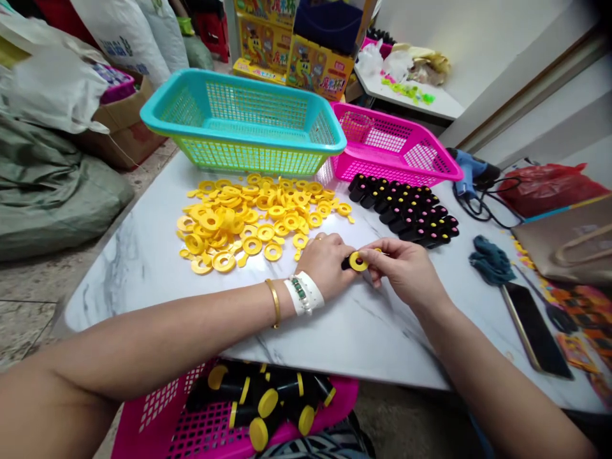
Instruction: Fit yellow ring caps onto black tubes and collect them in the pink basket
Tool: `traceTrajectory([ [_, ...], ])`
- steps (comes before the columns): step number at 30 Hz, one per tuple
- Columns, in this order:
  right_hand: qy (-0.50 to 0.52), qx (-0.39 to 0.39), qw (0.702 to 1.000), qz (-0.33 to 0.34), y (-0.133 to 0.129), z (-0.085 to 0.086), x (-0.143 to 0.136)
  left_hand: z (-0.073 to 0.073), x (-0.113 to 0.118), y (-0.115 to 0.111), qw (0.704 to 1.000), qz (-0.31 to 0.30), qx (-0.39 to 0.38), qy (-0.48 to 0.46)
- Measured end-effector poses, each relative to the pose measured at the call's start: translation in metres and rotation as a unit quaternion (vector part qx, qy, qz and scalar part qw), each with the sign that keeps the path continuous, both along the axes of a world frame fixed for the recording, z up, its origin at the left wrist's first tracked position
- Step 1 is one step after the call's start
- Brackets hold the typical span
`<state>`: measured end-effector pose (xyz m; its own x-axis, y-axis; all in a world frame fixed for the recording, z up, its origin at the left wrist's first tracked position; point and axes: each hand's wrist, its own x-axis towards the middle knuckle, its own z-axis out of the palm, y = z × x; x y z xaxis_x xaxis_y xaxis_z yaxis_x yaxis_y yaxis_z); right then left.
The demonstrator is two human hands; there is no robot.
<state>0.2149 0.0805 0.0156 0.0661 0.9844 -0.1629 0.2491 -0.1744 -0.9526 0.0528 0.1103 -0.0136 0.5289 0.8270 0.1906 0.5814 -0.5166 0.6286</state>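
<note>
My left hand [326, 260] is closed around a small black tube [345, 263], most of which its fingers hide. My right hand [404, 268] pinches a yellow ring-shaped cap [354, 262] between thumb and fingers, at the end of the tube. Whether the cap is seated on the tube cannot be made out. Just beyond the left hand spreads a heap of loose yellow ring caps [252, 245], several with a small tab. Black tubes [404, 209] with pink or yellow tips stand packed together beyond my right hand.
A turquoise basket [248, 150] and a pink basket [401, 167] line the table's back. Below the front edge, another pink basket [157, 414] holds black tubes with yellow ends. A phone [535, 328], dark cloth [492, 259] and blue corded tool [466, 172] lie at right.
</note>
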Motion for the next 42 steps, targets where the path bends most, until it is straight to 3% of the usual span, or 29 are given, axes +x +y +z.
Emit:
traceTrajectory([
  [5,0.002,0.032,0.998,-0.058,-0.005,-0.007,-0.002,0.004,-0.001,0.002,1.0,-0.014,-0.003,0.021],
  [14,0.053,0.036,0.997,-0.049,-0.009,-0.013,-0.006,0.014,-0.003,0.001,0.999,-0.026,-0.038,0.027],
  [20,0.019,0.014,1.0,-0.011,-0.01,-0.017,-0.003,0.027,-0.002,0.009,0.979,-0.027,-0.199,-0.015],
  [25,0.019,0.012,1.0,-0.017,-0.011,-0.024,-0.002,0.023,0.005,0.016,0.949,-0.013,-0.31,-0.056],
  [28,0.028,0.018,0.999,-0.029,-0.012,-0.026,-0.005,0.018,0.0,0.007,0.958,-0.014,-0.277,-0.077],
  [32,0.073,0.024,0.996,-0.043,-0.011,-0.023,-0.002,0.007,-0.007,-0.002,0.991,-0.035,-0.102,-0.078],
  [35,0.148,0.008,0.988,-0.032,-0.007,-0.015,0.008,0.0,-0.007,-0.001,0.998,-0.047,-0.015,-0.034],
  [38,0.209,-0.061,0.975,0.037,0.0,-0.009,0.016,-0.002,-0.007,0.0,0.998,-0.059,0.002,-0.016],
  [42,0.162,-0.145,0.965,0.147,0.012,-0.004,0.014,-0.001,-0.006,0.0,0.998,-0.06,-0.007,-0.007],
])
